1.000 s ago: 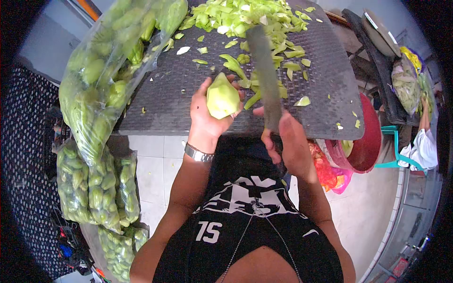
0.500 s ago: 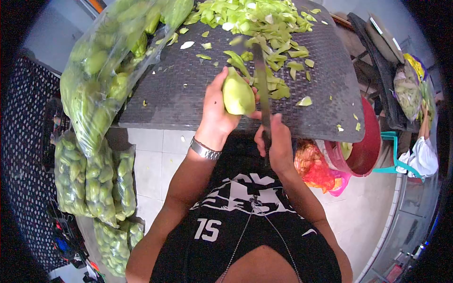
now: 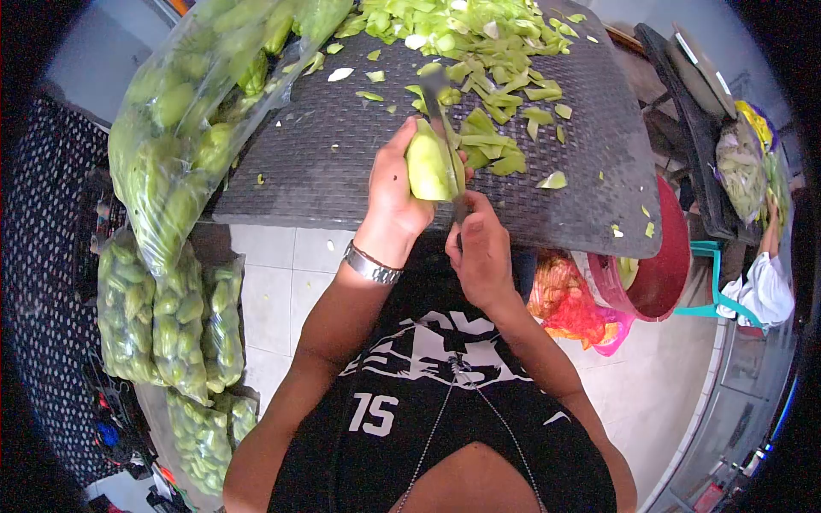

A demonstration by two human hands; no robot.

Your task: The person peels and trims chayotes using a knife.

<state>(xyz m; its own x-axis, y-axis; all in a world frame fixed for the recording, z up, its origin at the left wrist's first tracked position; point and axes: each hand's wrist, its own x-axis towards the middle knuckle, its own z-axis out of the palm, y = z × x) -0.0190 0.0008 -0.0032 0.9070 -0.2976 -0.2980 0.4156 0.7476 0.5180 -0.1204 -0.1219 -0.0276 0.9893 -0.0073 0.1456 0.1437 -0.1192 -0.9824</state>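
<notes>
My left hand (image 3: 395, 175) is wrapped round a pale green, pear-shaped chayote (image 3: 428, 167), held up over the near edge of the table. A metal-banded watch (image 3: 373, 263) sits on the left wrist. My right hand (image 3: 481, 252) grips the handle of a long knife (image 3: 443, 128), its dark blade pointing away from me and lying against the right side of the chayote. A strip of peel shows along the blade. Beyond both hands, a heap of green peelings (image 3: 479, 34) covers the far part of the dark woven table (image 3: 316, 162).
A large clear bag of green chayotes (image 3: 184, 128) leans over the table's left side. More filled bags (image 3: 175, 316) stand below it. At the right are a red bucket (image 3: 663, 265), a red net bag (image 3: 560, 299), a teal stool (image 3: 705, 278) and another person's arm (image 3: 772, 227).
The knife has moved left, from beside the chayote onto its right side. My right hand has shifted up and left with it. My left hand stays nearly in place.
</notes>
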